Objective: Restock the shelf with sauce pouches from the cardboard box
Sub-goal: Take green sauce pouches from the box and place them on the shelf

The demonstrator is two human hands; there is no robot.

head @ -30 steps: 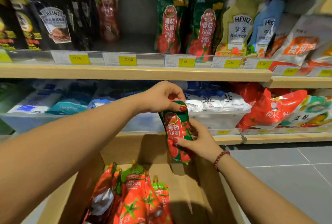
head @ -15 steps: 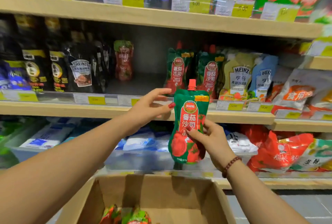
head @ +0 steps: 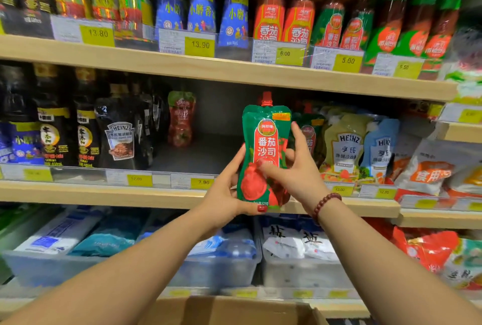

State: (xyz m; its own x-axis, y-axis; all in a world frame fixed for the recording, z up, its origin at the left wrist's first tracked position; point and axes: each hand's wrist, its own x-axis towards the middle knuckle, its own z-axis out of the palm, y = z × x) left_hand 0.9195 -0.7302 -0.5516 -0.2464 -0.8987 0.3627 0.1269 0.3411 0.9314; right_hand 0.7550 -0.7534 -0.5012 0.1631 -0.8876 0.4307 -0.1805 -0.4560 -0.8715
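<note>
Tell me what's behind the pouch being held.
Behind the green pouch, held by both hands, is a bare gap of shelf and, to its right, another green pouch. The rest is covered.

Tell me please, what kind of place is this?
Most likely a grocery store aisle. Wooden shelves are packed with sauce bottles and pouches, yellow price tags line the shelf edges, and both hands hold a ketchup pouch up to a gap on the middle shelf.

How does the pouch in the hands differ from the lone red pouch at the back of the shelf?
The held pouch is green with a red label; the back pouch is mostly red with a green top. The held one is gripped by both hands in front of the shelf; the back one stands on it. Both are upright.
</note>
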